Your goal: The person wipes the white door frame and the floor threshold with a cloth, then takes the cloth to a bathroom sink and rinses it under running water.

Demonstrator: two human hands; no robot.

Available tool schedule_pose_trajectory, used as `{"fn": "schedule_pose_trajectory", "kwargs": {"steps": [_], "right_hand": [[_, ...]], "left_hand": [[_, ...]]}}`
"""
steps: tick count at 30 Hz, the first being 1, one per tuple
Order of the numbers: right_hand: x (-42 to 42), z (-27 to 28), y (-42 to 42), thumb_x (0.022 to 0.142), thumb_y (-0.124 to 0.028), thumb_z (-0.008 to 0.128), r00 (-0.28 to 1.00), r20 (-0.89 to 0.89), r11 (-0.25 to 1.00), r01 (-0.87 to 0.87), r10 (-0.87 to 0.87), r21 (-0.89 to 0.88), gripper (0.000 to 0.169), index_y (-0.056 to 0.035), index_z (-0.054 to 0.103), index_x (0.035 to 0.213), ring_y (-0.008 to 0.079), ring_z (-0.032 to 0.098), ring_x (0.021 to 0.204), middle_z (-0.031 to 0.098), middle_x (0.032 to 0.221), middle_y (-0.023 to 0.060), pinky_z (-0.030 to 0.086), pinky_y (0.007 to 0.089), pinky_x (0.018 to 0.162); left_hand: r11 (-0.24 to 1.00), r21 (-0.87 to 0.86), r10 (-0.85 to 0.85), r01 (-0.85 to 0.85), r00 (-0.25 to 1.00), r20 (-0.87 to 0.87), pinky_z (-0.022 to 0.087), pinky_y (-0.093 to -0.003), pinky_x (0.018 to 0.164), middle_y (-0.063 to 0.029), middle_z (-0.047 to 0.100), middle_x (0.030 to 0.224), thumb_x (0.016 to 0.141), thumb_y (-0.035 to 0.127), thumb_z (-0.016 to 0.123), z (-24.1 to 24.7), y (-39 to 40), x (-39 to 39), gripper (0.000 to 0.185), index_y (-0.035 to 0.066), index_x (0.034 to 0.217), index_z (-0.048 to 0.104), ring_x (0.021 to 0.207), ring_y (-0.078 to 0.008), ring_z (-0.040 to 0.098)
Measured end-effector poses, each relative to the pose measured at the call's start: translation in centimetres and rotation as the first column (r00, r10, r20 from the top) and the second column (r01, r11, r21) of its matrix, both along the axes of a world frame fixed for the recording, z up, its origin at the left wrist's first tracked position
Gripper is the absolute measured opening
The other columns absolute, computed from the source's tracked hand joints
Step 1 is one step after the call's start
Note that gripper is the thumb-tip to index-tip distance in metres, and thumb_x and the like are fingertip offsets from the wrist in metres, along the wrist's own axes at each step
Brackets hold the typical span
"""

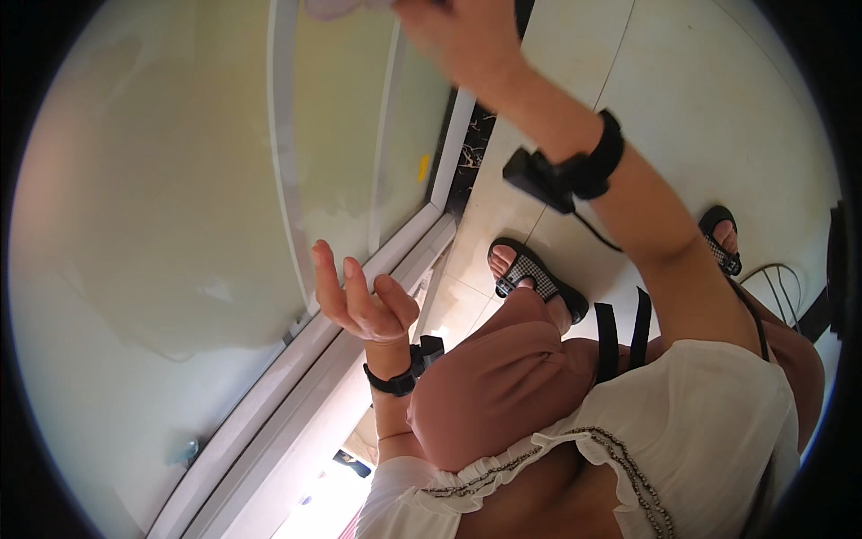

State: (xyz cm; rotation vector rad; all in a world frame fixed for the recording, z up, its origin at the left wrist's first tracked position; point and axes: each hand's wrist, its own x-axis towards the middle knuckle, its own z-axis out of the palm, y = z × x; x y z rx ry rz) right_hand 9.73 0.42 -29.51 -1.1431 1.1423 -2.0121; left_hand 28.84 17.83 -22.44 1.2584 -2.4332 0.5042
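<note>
My right hand (pixel 465 47) is raised at the top of the view, partly cut off by the picture's edge. It grips a pale pinkish cloth (pixel 340 7), of which only a lower bit shows against a glass panel (pixel 168 202). The panel is large, looks frosted, and has pale frame bars. Lower down, my left hand (pixel 367 306) is held up with its fingers apart and bent, holding nothing, in front of the white bottom frame (pixel 296 357). Whether its fingertips touch the glass cannot be told. Both wrists wear black straps with small devices.
A yellow mark (pixel 423 168) is on the glass near the frame corner. Black marbled trim (pixel 471 151) borders the pale tiled floor (pixel 646 135). My feet, in black sandals (pixel 539 276), are on the tiles. A wire rack-like object (pixel 778 286) stands at the right.
</note>
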Motion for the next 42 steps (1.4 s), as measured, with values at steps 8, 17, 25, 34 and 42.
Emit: {"fn": "schedule_pose_trajectory", "kwargs": {"steps": [8,17,25,34,42], "right_hand": [[7.2,-7.3,11.6,0.075,-0.014,0.067,0.869,-0.442,0.941,-0.31,0.223,-0.134,0.039,-0.0235,0.066,0.113,0.0252,0.053,0.109,0.055,0.115,0.0081,0.045,0.0379,0.091],[4.7,-18.3,11.7,0.069,-0.017,0.068,0.298,-0.763,0.79,-0.446,0.574,0.421,0.022,-0.0199,0.068,0.091,0.0275,0.051,0.111,0.055,0.108,0.0066,0.046,0.0409,0.083],[-4.1,-14.8,3.7,0.063,0.003,0.062,0.804,-0.543,0.854,0.088,0.243,0.513,0.047,-0.0132,0.065,0.108,0.0321,0.057,0.101,0.055,0.104,0.0106,0.05,0.0359,0.079],[5.4,-10.3,9.4,0.058,0.001,0.069,0.933,-0.156,0.879,-0.238,0.326,0.413,0.048,-0.0191,0.065,0.102,0.0313,0.057,0.101,0.053,0.107,0.01,0.051,0.0385,0.079],[8.8,-15.6,16.8,0.064,-0.007,0.073,0.46,-0.337,0.542,-0.446,0.821,0.713,0.046,-0.0177,0.066,0.109,0.0323,0.061,0.096,0.057,0.105,0.0132,0.052,0.0406,0.079]], "left_hand": [[0.999,0.043,0.003,-0.004,1.0,0.024,0.047,-0.0476,0.099,-0.0306,0.041,0.135,0.09,0.004,0.039,-0.3,0.4,0.5,0.043,-0.007,0.131,0.044,0.123,-0.0432,0.048],[0.994,0.109,0.014,-0.009,0.999,-0.043,0.048,-0.0457,0.098,-0.0296,0.043,0.133,0.09,0.001,0.041,-1.4,1.1,1.1,0.039,-0.009,0.128,0.047,0.12,-0.0417,0.051],[0.996,0.081,0.038,-0.033,0.998,-0.053,0.049,-0.044,0.098,-0.029,0.044,0.133,0.094,0.004,0.039,-1.2,2.2,2.1,0.039,-0.009,0.13,0.046,0.12,-0.0408,0.051],[0.999,0.051,0.001,0.002,0.998,-0.064,0.049,-0.0434,0.097,-0.0285,0.044,0.133,0.099,0.013,0.035,-0.9,1.4,1.7,0.04,-0.009,0.131,0.045,0.12,-0.0397,0.052],[0.994,0.106,0.014,-0.007,0.998,-0.064,0.049,-0.0443,0.097,-0.0277,0.047,0.131,0.099,0.012,0.036,-1.1,2.4,2.2,0.039,-0.008,0.131,0.046,0.116,-0.0396,0.054]]}}
